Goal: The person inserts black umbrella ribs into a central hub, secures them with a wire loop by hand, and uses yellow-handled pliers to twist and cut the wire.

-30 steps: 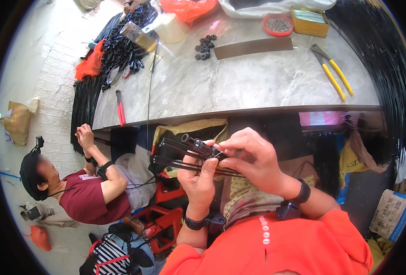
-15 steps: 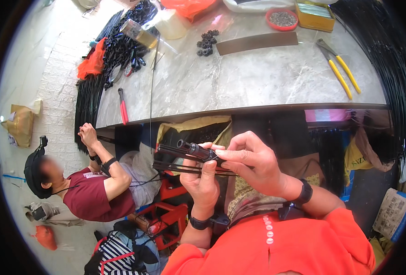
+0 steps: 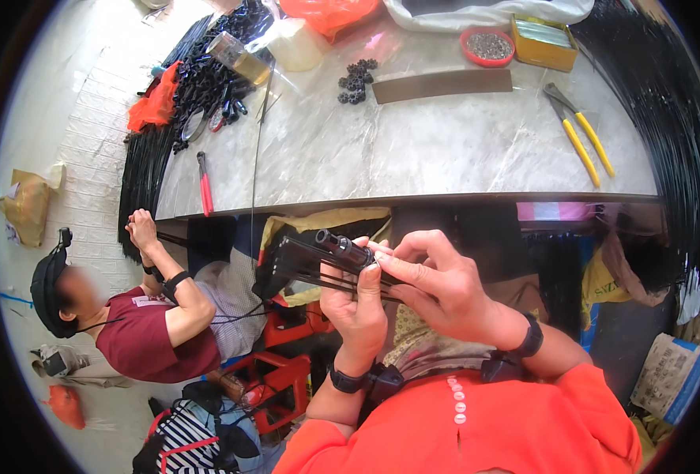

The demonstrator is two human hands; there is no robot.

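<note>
My left hand (image 3: pixel 358 320) is closed around a bundle of thin black ribs (image 3: pixel 296 261) and a black tubular runner (image 3: pixel 342 246), like parts of an umbrella frame. The runner points up and to the left, its hollow end free above the thumb. At its collar my right hand (image 3: pixel 445 284) pinches a thin, wire-like strand between thumb and forefinger, with the fingertips touching the runner. The ribs spread left from my left hand; their other ends pass under my right hand and are hidden. Both hands hang in front of the table's near edge.
On the grey marbled table (image 3: pixel 445 142) lie yellow-handled pliers (image 3: pixel 577 138), red-handled pliers (image 3: pixel 205 186), black toothed rings (image 3: pixel 356 81), a brown strip (image 3: pixel 442 84) and a red bowl (image 3: pixel 487 47) of small metal bits. Black rods (image 3: pixel 658 103) hang at the right. A co-worker (image 3: pixel 156 324) sits left.
The view has shifted slightly. My hands keep their hold while the runner and ribs tilt a little more steeply. The co-worker's hands stay raised at the table's corner.
</note>
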